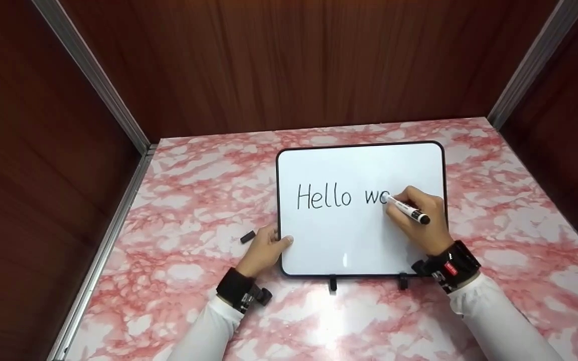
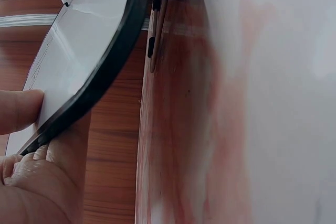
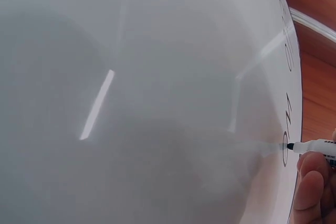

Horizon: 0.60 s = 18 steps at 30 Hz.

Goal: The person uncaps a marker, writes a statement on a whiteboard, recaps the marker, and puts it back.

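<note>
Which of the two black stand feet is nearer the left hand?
The left foot in the head view; the other foot stands farther right, toward the right hand.

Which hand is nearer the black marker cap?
Left. The left hand is close beside the black marker cap; the right hand is farther, across the whiteboard.

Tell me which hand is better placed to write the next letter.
The right, it seems: the right hand pinches the marker, whose tip is at the end of the handwriting. The left hand grips the whiteboard by its left edge, so it looks better suited to steadying.
</note>
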Each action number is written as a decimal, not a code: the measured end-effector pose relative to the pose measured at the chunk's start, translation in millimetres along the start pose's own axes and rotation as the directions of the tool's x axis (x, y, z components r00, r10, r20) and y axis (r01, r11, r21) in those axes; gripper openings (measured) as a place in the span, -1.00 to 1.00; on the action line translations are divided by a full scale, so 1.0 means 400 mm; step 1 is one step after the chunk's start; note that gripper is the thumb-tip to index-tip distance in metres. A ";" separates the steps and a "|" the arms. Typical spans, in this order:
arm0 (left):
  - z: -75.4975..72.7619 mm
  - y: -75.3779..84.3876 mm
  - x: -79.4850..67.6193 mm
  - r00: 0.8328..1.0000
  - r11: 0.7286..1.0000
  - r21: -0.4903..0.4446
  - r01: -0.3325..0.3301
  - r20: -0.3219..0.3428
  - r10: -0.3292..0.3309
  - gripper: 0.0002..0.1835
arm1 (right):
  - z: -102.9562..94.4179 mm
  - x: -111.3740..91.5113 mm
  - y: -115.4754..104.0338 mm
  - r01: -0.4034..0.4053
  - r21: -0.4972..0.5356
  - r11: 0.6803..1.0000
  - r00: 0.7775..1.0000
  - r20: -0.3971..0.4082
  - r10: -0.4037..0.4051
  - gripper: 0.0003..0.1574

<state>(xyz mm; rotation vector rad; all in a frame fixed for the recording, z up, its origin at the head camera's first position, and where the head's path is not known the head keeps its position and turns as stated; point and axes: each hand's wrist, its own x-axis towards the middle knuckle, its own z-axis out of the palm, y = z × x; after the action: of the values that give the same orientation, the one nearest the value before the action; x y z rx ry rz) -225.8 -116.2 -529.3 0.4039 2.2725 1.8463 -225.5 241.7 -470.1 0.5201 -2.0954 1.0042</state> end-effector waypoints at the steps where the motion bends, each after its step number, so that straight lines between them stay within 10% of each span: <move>1: 0.000 0.001 0.000 1.000 1.000 0.001 0.000 0.000 0.000 -0.68 | 0.001 0.000 -0.001 0.000 0.004 1.000 1.000 -0.003 0.000 -0.81; 18: 0.002 0.004 0.001 0.999 0.999 -0.004 0.034 -0.002 -0.034 -0.67 | -0.028 0.002 0.006 -0.055 0.008 0.998 0.997 -0.055 0.055 -0.79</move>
<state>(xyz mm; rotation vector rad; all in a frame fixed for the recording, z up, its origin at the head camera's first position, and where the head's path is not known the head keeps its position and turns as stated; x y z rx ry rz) -225.8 -115.1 -528.0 0.3611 2.2618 1.8357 -222.4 252.1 -465.8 0.4350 -2.0681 1.0448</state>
